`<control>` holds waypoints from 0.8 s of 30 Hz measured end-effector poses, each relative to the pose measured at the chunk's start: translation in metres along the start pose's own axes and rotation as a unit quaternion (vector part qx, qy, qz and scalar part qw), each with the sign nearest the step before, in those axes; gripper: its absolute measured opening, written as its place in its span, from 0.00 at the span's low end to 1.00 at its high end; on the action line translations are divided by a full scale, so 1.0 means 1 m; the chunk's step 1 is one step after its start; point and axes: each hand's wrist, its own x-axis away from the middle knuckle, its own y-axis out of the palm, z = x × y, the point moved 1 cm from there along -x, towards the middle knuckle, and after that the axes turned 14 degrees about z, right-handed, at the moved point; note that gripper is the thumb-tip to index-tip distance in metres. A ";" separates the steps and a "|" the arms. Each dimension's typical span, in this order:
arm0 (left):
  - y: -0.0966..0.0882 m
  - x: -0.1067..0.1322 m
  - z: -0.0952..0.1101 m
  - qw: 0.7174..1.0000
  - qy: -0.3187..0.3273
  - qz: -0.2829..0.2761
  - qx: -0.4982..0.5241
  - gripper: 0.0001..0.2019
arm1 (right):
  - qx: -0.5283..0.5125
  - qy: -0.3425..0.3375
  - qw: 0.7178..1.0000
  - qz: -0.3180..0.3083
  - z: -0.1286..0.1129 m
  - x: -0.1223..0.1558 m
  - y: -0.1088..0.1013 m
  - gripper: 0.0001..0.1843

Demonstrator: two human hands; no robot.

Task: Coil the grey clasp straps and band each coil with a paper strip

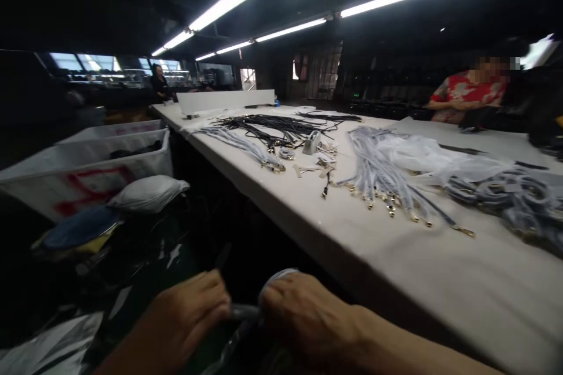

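Note:
Low in front of me, beside the table's near edge, my left hand (189,312) is closed around a grey strap (244,310) that looks wrapped in clear plastic. My right hand (303,310) grips the same strap a short way to the right, seen from its back. A pale loop (281,275) shows above the right hand's knuckles. Part of the strap hangs down between the hands, and its ends are hidden or blurred. On the table (325,234) lie plastic-wrapped grey straps (373,164) with gold clasps.
Black straps (281,128), a tape dispenser (312,143) and coiled straps (505,190) lie on the table. White bins (145,159), a stuffed white bag (149,193) and a blue-topped stool (81,227) stand left. A person in red (468,94) is across the table; another person (159,83) is farther back.

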 end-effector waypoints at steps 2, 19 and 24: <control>0.023 -0.023 -0.008 0.991 -0.001 -0.127 0.032 0.13 | -0.037 0.126 0.991 -0.014 0.015 0.016 -0.008 0.09; 0.214 -0.036 0.006 0.848 -0.199 -0.083 0.485 0.29 | -0.737 0.444 0.436 0.263 0.054 0.050 -0.075 0.18; 0.230 -0.047 0.018 0.904 -0.148 0.086 0.393 0.15 | -0.702 0.444 0.443 0.337 0.057 0.038 -0.106 0.13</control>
